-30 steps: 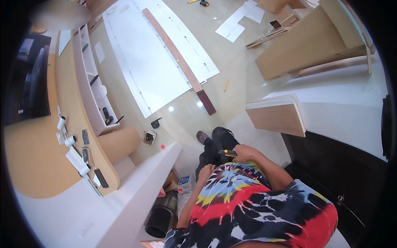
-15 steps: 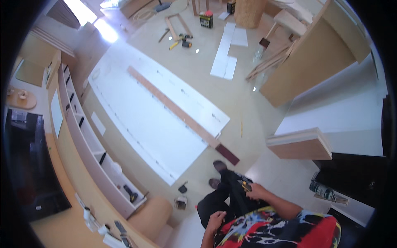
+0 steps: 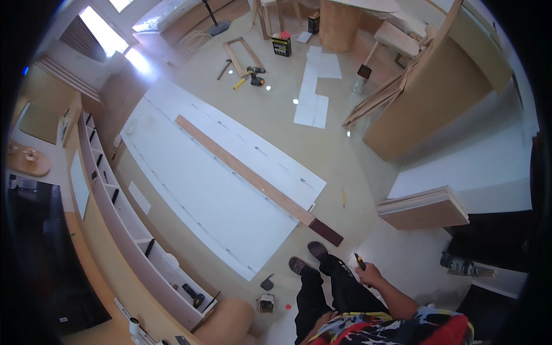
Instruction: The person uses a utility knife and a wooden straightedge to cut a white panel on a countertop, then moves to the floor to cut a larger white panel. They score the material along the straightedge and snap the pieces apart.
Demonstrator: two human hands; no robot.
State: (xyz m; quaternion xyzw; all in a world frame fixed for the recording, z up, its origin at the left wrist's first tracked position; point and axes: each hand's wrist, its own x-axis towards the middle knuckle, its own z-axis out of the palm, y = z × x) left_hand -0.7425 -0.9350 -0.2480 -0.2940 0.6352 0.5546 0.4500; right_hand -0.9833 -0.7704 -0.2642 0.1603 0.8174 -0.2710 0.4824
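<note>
My right hand (image 3: 371,276) is closed around a black and yellow utility knife (image 3: 360,263), held out over the floor beside my right leg. Close to my body, by the shirt hem, only part of my left hand (image 3: 323,321) shows; its fingers cannot be made out. In front of my feet a large white sheet (image 3: 230,236) lies flat on the floor. A long reddish-brown wooden strip (image 3: 241,169) rests lengthwise on it. At the strip's near end sits a short dark red piece (image 3: 326,232), which reaches past the sheet's edge.
A long open shelf unit (image 3: 129,213) with a drill (image 3: 192,295) inside runs along the left. Stacked boards (image 3: 425,210) stand at the right, with a large brown panel (image 3: 437,86) leaning behind. Another drill (image 3: 256,76), a wooden frame (image 3: 244,54) and white offcuts (image 3: 310,98) lie farther off.
My right hand has moved out from over my thigh with the knife, which now points forward. My left hand has drawn back toward my body. My legs stand straighter, and the view has shifted.
</note>
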